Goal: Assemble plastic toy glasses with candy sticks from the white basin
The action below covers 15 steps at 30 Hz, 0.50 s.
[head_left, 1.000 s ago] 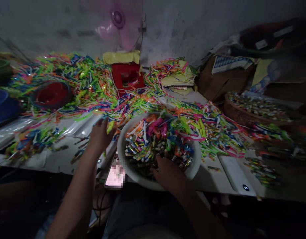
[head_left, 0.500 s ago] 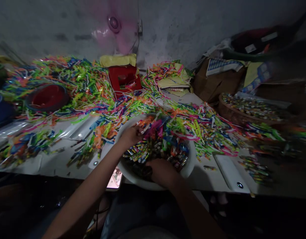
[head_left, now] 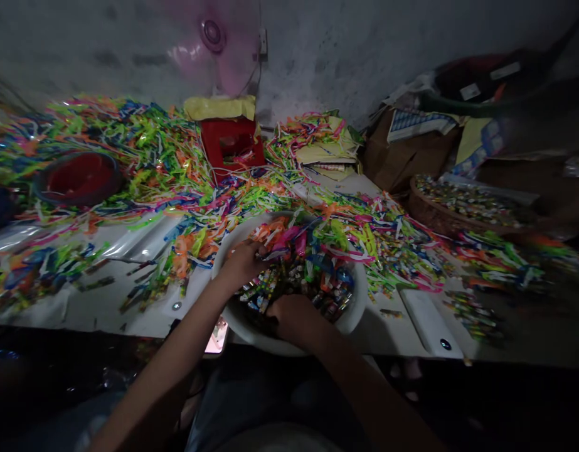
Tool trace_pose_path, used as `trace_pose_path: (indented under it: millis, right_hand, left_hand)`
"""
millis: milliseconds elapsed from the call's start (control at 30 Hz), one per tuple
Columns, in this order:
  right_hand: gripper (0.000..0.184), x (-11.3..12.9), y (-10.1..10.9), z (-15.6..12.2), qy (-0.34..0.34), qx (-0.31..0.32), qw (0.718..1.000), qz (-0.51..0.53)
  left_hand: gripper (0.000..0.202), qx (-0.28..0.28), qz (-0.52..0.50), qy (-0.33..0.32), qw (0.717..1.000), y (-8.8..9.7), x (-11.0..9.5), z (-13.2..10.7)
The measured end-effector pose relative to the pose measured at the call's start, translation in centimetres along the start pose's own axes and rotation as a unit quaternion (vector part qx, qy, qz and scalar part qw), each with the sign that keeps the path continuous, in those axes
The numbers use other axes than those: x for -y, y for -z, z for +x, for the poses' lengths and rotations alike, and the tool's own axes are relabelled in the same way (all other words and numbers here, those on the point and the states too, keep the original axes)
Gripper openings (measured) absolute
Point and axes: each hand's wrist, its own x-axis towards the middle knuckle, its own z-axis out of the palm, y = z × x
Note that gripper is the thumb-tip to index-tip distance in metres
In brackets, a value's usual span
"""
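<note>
In front of me stands a white basin (head_left: 361,307), filled with small tubes in patterned wrappers (head_left: 334,301) that carry bright plastic strips (head_left: 339,235). My left hand (head_left: 246,267) reaches over the basin's left side, its fingers curled at the orange and pink strips; what they hold is too dark to make out. Lower in the basin, near its front rim, my right hand (head_left: 295,319) is pushed down among the tubes. Its fingertips are hidden there.
Heaps of strips (head_left: 148,141) cover the table's back left. A red stool-like box (head_left: 209,147), a red bowl (head_left: 77,176) and a pink fan (head_left: 212,36) stand behind. A wicker basket (head_left: 423,204) of tubes sits right. A white power bank-like block (head_left: 430,323) and lit phone (head_left: 217,337) lie near the front edge.
My right hand has moved slightly left within the basin. My left hand has come slightly lower and inward at the basin's left side. The whole view has shifted a little.
</note>
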Motion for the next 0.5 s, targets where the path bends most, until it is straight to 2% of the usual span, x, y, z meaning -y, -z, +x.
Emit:
trace_pose_path:
  millis: [67,133,167,233,333,400,500]
  right_hand:
    - [0.021,0.0,0.2,-0.2,0.005,-0.013,1.0,0.012]
    - [0.022,0.1,0.4,-0.5,0.014,-0.025,0.999,0.024]
    - [0.023,0.0,0.5,-0.7,0.02,-0.032,0.999,0.035]
    - [0.023,0.0,0.8,-1.3,0.019,-0.064,0.995,0.077]
    - [0.018,-0.3,1.1,-2.4,-0.02,-0.156,0.977,0.145]
    - [0.015,-0.6,1.2,-3.2,-0.033,-0.211,0.962,0.167]
    - [0.012,-1.0,1.2,-4.0,-0.024,-0.257,0.935,0.244]
  left_hand:
    - [0.016,-0.034,-0.037,0.013,0.999,0.5,-0.3,-0.6]
    - [0.022,-0.071,-0.148,0.033,0.986,1.0,-1.0,-1.5]
    - [0.026,-0.079,-0.228,0.046,0.969,1.2,-1.5,-2.0]
    - [0.031,-0.071,-0.387,0.078,0.916,1.3,-2.4,-3.2]
    - [0.036,-0.031,-0.522,0.123,0.843,0.8,-3.6,-4.9]
    - [0.039,-0.023,-0.563,0.134,0.815,0.4,-3.9,-5.6]
    - [0.043,-0.033,-0.584,0.131,0.8,-0.1,-4.0,-6.2]
